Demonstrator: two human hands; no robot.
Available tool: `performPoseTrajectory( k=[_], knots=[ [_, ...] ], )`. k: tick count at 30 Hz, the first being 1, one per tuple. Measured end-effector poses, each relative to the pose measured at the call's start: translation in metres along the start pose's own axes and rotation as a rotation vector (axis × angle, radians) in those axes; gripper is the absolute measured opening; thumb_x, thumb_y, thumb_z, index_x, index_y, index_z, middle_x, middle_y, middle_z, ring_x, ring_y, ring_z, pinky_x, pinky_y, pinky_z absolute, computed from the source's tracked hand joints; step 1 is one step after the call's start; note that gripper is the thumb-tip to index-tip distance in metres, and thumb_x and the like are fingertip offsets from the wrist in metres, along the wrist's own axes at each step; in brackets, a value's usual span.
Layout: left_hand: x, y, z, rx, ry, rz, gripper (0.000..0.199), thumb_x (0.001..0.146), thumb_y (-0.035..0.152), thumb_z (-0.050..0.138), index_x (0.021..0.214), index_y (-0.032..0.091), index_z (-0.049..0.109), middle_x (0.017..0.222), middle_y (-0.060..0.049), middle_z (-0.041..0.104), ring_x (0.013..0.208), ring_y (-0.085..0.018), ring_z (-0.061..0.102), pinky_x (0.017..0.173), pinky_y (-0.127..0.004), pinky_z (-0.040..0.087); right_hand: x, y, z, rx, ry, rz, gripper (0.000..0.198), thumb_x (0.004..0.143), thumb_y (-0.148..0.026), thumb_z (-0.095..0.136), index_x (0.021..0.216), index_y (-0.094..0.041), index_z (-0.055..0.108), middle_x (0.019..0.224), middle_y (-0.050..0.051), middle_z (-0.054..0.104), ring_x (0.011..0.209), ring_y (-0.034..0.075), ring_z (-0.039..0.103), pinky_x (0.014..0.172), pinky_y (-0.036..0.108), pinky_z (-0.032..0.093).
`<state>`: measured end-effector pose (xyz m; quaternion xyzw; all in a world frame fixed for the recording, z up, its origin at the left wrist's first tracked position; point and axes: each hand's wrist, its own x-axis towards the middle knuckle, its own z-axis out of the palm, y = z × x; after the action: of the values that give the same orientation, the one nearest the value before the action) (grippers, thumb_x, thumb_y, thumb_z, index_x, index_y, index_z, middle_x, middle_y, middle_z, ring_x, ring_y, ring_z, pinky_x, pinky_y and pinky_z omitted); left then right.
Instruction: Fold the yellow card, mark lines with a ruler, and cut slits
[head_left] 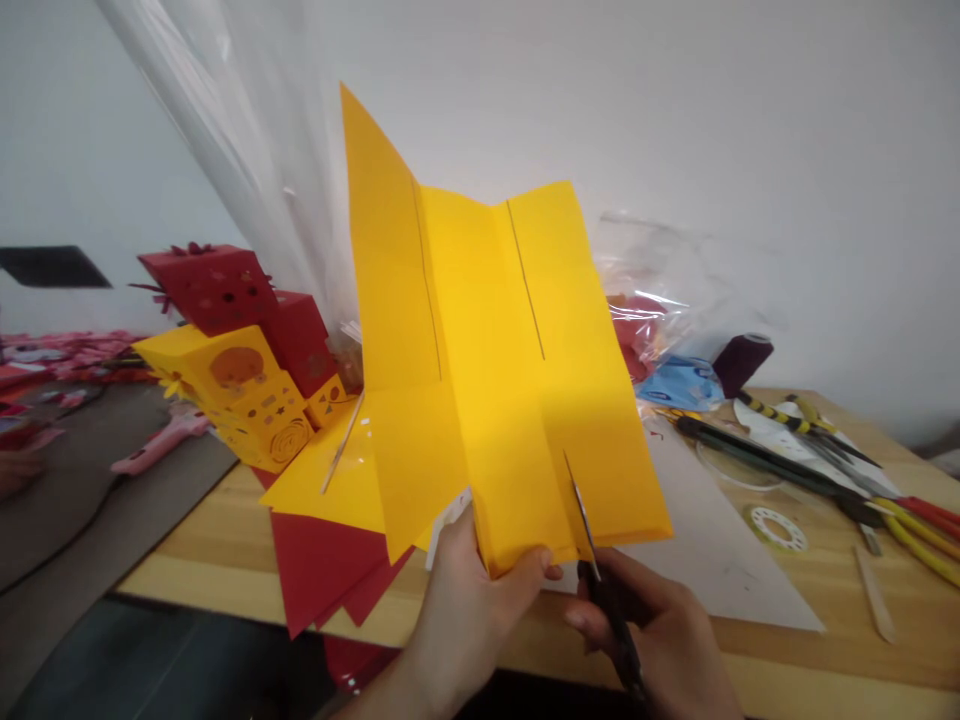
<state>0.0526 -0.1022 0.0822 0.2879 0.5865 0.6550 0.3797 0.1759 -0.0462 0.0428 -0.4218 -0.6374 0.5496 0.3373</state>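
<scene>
Nearest the camera, both hands work close together at the near edge of the wooden table [825, 590]. The left hand [469, 600] pinches the bottom edge of a large folded yellow paper sheet [487, 370], thumb pressed on its front face, holding it upright and tilted toward the camera. Just right of it, the right hand [660, 640] is closed around the dark handles of a pair of scissors [592, 545], whose blades point up and away into the sheet's lower edge, sitting in a short slit. Two more long straight cuts run down from the sheet's top edge, between its creases.

Behind the sheet on the left, flat yellow and red papers [322, 560] lie overlapped on the table. Farther left stands a yellow paper box [240, 400] with punched shapes, with red paper boxes [225, 290] behind it. A pink tool [154, 445] lies on the grey surface at far left.

To the right, a grey board [720, 540] lies under the sheet's corner. Beyond it sit pliers with yellow handles [907, 525], a dark maroon thread spool [742, 360], a white ring [780, 527] and crumpled clear plastic bags [660, 290] against the wall.
</scene>
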Motion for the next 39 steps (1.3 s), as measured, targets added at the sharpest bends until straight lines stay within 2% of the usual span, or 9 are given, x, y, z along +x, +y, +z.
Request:
performPoseTrajectory(
  k=[3,9,15,18,21,25,31,37,39],
  knots=[
    [-0.001,-0.001,0.0,0.013,-0.006,0.006,0.011,0.063,0.017,0.063,0.073,0.015,0.058,0.064,-0.001,0.065,0.059,-0.017,0.066,0.056,-0.023,0.052,0.001,0.002,-0.001,-0.02,0.009,-0.011,0.054,0.049,-0.067,0.07,0.062,-0.017,0.056,0.051,-0.003,0.044,0.049,0.012,0.04,0.046,0.024,0.03],
    [-0.002,0.0,0.0,0.038,-0.001,0.015,0.006,0.064,0.015,0.062,0.069,0.016,0.059,0.059,0.001,0.066,0.058,-0.016,0.065,0.055,-0.023,0.052,0.004,0.008,-0.001,0.023,-0.002,-0.011,0.055,0.049,-0.066,0.072,0.07,-0.017,0.059,0.052,-0.003,0.046,0.047,0.012,0.04,0.043,0.024,0.033],
    [-0.004,-0.002,0.0,0.028,-0.02,0.003,0.008,0.064,0.016,0.063,0.072,0.015,0.061,0.062,0.0,0.068,0.059,-0.017,0.065,0.056,-0.024,0.051,0.01,0.032,-0.005,0.015,0.016,-0.061,0.057,0.047,-0.067,0.072,0.066,-0.015,0.059,0.053,0.0,0.051,0.048,0.013,0.044,0.041,0.023,0.035],
    [-0.005,-0.004,0.0,0.031,-0.019,0.006,0.008,0.065,0.017,0.063,0.072,0.015,0.06,0.063,-0.001,0.068,0.06,-0.018,0.065,0.057,-0.025,0.052,0.01,0.034,-0.004,0.036,0.017,-0.049,0.056,0.047,-0.066,0.072,0.067,-0.016,0.059,0.053,0.0,0.051,0.048,0.013,0.044,0.041,0.023,0.036],
    [-0.005,-0.004,0.0,0.075,0.002,0.012,0.01,0.065,0.019,0.063,0.073,0.015,0.06,0.065,-0.002,0.069,0.061,-0.018,0.066,0.058,-0.026,0.052,0.009,0.027,-0.003,0.032,-0.014,-0.032,0.057,0.047,-0.069,0.07,0.067,-0.017,0.06,0.052,0.002,0.053,0.049,0.016,0.048,0.042,0.025,0.038],
    [-0.004,-0.001,0.001,0.127,0.033,0.043,0.009,0.064,0.02,0.063,0.072,0.015,0.062,0.068,-0.002,0.069,0.066,-0.02,0.066,0.062,-0.026,0.053,0.01,0.011,-0.002,0.054,-0.097,-0.009,0.062,0.045,-0.072,0.068,0.07,-0.017,0.063,0.06,0.008,0.062,0.059,0.022,0.058,0.053,0.03,0.047],
    [-0.005,0.001,0.001,0.091,0.017,0.038,0.01,0.063,0.018,0.062,0.073,0.016,0.063,0.068,-0.002,0.07,0.066,-0.019,0.066,0.062,-0.025,0.053,0.013,-0.006,-0.003,0.119,-0.119,-0.007,0.063,0.038,-0.071,0.071,0.068,-0.016,0.066,0.059,0.008,0.064,0.057,0.022,0.059,0.053,0.029,0.049],
    [-0.005,-0.002,-0.001,0.034,-0.049,-0.013,0.009,0.064,0.019,0.064,0.072,0.015,0.063,0.065,-0.002,0.069,0.062,-0.019,0.066,0.06,-0.026,0.052,0.013,-0.019,-0.002,0.213,-0.208,-0.04,0.051,0.044,-0.063,0.075,0.067,-0.018,0.071,0.066,0.007,0.067,0.063,0.022,0.062,0.062,0.029,0.051],
    [-0.005,-0.003,-0.001,0.033,-0.037,0.004,0.01,0.064,0.018,0.065,0.073,0.015,0.063,0.068,-0.002,0.07,0.065,-0.019,0.066,0.061,-0.025,0.052,0.012,-0.019,-0.001,0.19,-0.17,-0.049,0.051,0.043,-0.063,0.075,0.066,-0.018,0.071,0.062,0.007,0.066,0.059,0.022,0.06,0.055,0.028,0.05]
  ],
)
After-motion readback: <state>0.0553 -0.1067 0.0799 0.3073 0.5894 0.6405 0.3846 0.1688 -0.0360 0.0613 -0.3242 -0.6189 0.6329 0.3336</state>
